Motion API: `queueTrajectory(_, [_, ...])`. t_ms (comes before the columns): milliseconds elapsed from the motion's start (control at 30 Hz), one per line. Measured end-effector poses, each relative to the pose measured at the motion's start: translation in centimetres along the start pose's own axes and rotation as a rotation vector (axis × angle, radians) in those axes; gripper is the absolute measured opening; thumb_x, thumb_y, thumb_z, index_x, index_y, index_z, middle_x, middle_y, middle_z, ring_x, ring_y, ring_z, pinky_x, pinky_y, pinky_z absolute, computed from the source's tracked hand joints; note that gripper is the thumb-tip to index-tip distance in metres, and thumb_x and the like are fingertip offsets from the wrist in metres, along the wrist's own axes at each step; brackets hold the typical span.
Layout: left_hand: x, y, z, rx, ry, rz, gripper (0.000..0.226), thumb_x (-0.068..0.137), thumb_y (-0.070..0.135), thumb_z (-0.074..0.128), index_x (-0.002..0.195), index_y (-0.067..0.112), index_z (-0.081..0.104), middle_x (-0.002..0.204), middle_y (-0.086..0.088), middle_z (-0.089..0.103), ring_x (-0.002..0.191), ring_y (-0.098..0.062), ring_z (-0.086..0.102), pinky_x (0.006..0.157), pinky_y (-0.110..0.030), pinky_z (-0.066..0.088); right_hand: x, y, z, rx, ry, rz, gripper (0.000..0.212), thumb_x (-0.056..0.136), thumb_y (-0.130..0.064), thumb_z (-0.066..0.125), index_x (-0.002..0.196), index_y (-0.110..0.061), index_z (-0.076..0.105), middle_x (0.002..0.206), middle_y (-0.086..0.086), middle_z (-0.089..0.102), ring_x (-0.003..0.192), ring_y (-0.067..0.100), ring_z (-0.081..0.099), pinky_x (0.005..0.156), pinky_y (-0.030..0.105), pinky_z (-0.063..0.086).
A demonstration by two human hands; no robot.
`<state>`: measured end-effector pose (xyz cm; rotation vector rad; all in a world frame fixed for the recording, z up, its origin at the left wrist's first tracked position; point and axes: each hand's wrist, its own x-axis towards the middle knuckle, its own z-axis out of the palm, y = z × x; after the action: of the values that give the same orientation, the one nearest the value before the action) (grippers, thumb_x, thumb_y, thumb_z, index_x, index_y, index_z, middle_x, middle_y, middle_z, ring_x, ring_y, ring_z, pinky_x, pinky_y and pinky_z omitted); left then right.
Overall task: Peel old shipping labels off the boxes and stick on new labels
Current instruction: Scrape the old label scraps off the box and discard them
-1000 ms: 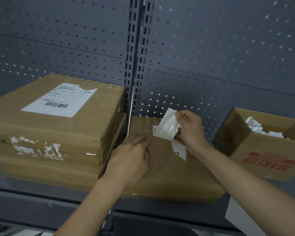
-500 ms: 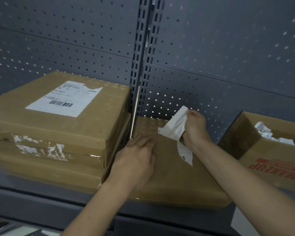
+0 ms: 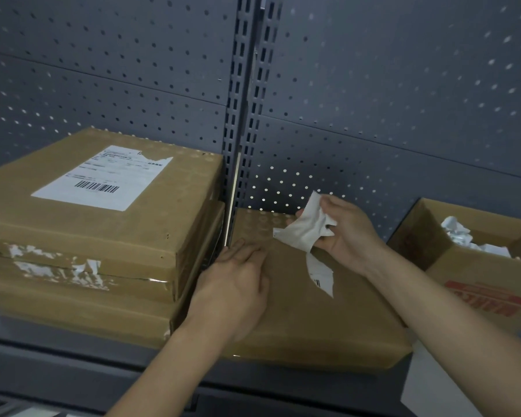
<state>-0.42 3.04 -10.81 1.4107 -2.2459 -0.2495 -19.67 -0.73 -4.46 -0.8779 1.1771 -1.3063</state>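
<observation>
A flat brown box [image 3: 337,323] lies on the shelf in the middle. My left hand [image 3: 238,284] rests flat on its top near the left edge, fingers together. My right hand [image 3: 346,233] pinches a crumpled white old label [image 3: 304,230] lifted above the box's far part. A torn strip of that label [image 3: 322,275] hangs down and still touches the box top. To the left stands a stack of brown boxes; the top box [image 3: 169,224] carries a white barcode label [image 3: 103,179] with a torn upper corner.
An open carton with red print [image 3: 487,296] stands at the right and holds crumpled white label scraps [image 3: 460,236]. Grey pegboard [image 3: 373,85] backs the shelf, with a slotted upright [image 3: 244,100] between bays. The shelf's front edge [image 3: 73,365] runs below the boxes.
My right hand has pulled the label farther up and to the right and bunched it tighter; more of the label has come off the box. My left hand stays pressed on the box.
</observation>
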Motion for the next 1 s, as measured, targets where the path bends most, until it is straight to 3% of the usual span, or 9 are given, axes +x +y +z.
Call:
queueTrajectory(133, [-0.1,-0.1,0.1,-0.026,-0.018,-0.01,0.05,0.102,0.033,0.033,0.152,0.026,0.035,0.159,0.013,0.03,0.149,-0.004,0.017,0.118,-0.018,0.003,1.3,0.5,0.9,0.038,0.124,-0.012,0.033,0.104,-0.008,0.036,0.075,-0.009,0.052,0.061,0.004,0.047,0.054,0.017,0.048,0.063,0.034,0.05])
queueTrajectory(233, [-0.2,0.1,0.2,-0.027,-0.012,-0.025,0.049,0.102,0.033,0.034,0.151,0.027,0.036,0.158,0.013,0.032,0.148,-0.004,0.018,0.119,-0.02,0.009,2.2,0.4,1.7,0.133,0.174,0.048,0.03,0.097,-0.006,0.036,0.068,-0.016,0.037,0.056,0.001,0.029,0.045,0.014,0.028,0.047,0.027,0.034])
queueTrajectory(400, [-0.2,0.1,0.2,-0.026,-0.01,-0.032,0.05,0.102,0.033,0.033,0.152,0.027,0.034,0.158,0.012,0.031,0.149,-0.003,0.017,0.118,-0.018,0.008,2.5,-0.1,1.9,0.094,0.084,-0.021,0.021,0.093,-0.028,0.052,0.078,-0.014,0.047,0.066,-0.007,0.044,0.052,0.01,0.026,0.052,0.027,0.023])
queueTrajectory(500, [-0.2,0.2,0.2,-0.023,-0.016,-0.028,0.05,0.103,0.034,0.032,0.153,0.026,0.033,0.159,0.012,0.029,0.149,-0.004,0.016,0.118,-0.02,0.008,2.4,0.1,1.3,-0.389,-0.015,-0.133,0.038,0.1,-0.037,0.044,0.082,-0.012,0.065,0.057,-0.018,0.052,0.057,0.01,0.036,0.061,0.026,0.034])
queueTrajectory(567, [-0.1,0.2,0.2,-0.023,-0.021,-0.026,0.05,0.103,0.034,0.031,0.153,0.026,0.033,0.16,0.012,0.029,0.149,-0.004,0.016,0.119,-0.021,0.009,2.2,0.6,0.4,-0.835,-0.075,-0.253,0.036,0.103,-0.032,0.038,0.096,-0.024,0.073,0.08,-0.021,0.062,0.075,0.006,0.054,0.079,0.028,0.041])
queueTrajectory(667, [-0.1,0.3,0.3,-0.018,-0.029,-0.027,0.051,0.103,0.034,0.032,0.153,0.026,0.033,0.16,0.012,0.028,0.149,-0.004,0.015,0.119,-0.021,0.01,1.8,1.2,-1.2,-1.302,-0.19,-0.387,0.034,0.105,-0.03,0.039,0.132,-0.034,0.058,0.106,-0.02,0.049,0.102,0.006,0.053,0.096,0.036,0.043])
queueTrajectory(833, [-0.1,0.2,0.4,-0.022,-0.042,-0.038,0.052,0.102,0.036,0.032,0.154,0.027,0.031,0.161,0.013,0.026,0.149,-0.004,0.013,0.12,-0.022,0.01,0.6,1.8,-1.3,-1.698,-0.249,-0.461,0.048,0.102,-0.039,0.042,0.149,-0.037,0.036,0.14,-0.018,0.036,0.127,0.006,0.037,0.098,0.031,0.028])
queueTrajectory(933, [-0.1,0.2,0.4,-0.017,-0.037,-0.034,0.051,0.103,0.036,0.032,0.153,0.027,0.032,0.16,0.013,0.027,0.149,-0.003,0.013,0.119,-0.02,0.007,0.4,2.0,-1.4,-1.745,-0.195,-0.451,0.058,0.096,-0.052,0.048,0.15,-0.036,0.034,0.139,-0.016,0.037,0.129,0.007,0.034,0.093,0.028,0.019])
queueTrajectory(1000, [-0.2,0.2,0.3,-0.021,-0.037,-0.034,0.051,0.103,0.035,0.032,0.153,0.026,0.032,0.16,0.012,0.027,0.149,-0.003,0.014,0.118,-0.019,0.005,0.4,2.2,-1.2,-1.771,-0.154,-0.453,0.048,0.096,-0.05,0.049,0.143,-0.041,0.039,0.13,-0.016,0.042,0.124,0.012,0.037,0.095,0.031,0.022])
